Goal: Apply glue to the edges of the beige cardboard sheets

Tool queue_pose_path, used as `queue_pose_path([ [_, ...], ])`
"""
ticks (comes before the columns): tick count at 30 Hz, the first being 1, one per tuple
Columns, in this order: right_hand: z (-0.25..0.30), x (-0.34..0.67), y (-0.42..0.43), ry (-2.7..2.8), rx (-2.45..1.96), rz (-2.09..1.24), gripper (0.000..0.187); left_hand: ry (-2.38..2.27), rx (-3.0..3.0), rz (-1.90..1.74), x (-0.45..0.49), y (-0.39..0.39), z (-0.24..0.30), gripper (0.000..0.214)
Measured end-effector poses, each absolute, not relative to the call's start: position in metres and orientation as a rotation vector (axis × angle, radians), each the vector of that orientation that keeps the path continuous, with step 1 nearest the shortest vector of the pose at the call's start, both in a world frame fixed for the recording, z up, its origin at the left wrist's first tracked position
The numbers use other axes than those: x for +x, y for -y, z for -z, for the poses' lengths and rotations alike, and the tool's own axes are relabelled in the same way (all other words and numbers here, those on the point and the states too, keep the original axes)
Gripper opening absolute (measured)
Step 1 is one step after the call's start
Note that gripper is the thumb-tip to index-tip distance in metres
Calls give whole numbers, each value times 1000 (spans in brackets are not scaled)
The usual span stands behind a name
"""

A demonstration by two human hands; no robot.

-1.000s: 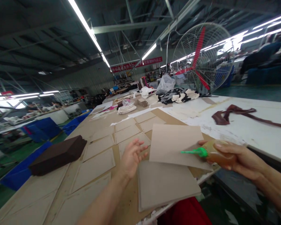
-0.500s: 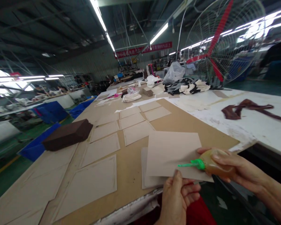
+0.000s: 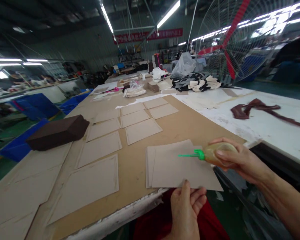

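My left hand [image 3: 186, 208] grips the near edge of a beige card sheet [image 3: 175, 171], thumb on top and fingers beneath. That sheet lies tilted over a stack of similar sheets [image 3: 149, 166] at the table's near edge. In my right hand [image 3: 236, 158] is a squeeze glue bottle [image 3: 215, 154] of amber liquid, with a green nozzle [image 3: 190, 155] pointing left above the sheet. Several more beige sheets [image 3: 97, 176] lie in rows on the brown board to the left, with streaks along their edges.
A dark brown block-like stack [image 3: 58, 131] sits at the table's left edge, beside a blue bin [image 3: 20, 143]. Cloth scraps [image 3: 197, 82] and plastic bags lie farther back. A brown strip [image 3: 242, 111] rests on the white surface at right, before a large fan [image 3: 223, 46].
The held sheet has come down closer to the stack and been turned slightly. My right hand has drawn the bottle up and left across the sheet. The view has shifted a little.
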State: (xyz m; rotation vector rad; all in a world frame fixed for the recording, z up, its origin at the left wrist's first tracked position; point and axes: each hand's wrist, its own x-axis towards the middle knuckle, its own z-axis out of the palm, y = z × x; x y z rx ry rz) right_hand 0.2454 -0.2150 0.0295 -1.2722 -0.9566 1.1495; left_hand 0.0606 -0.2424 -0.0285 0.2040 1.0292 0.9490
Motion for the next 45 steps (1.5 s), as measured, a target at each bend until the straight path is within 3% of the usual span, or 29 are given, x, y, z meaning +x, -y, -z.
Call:
queue_pose_path([
  [6, -12, 219, 203, 1318, -1299, -1250, 47, -968, 179, -838, 61, 237, 29, 26],
  [19, -16, 191, 193, 2066, -1157, -659, 29, -991, 321, -844, 65, 235, 35, 51],
  [27, -28, 191, 201, 2254, -1031, -790, 21, -1004, 317, -854, 66, 236, 37, 24],
  [33, -27, 192, 197, 2216, -1059, -719, 21, -982, 325, -863, 66, 236, 35, 38],
  [39, -30, 193, 198, 2265, -1040, -822, 21, -987, 335, -869, 65, 235, 32, 30],
  [45, -20, 193, 175, 2210, -1162, -548, 23, -1017, 285, -862, 69, 235, 39, 41],
])
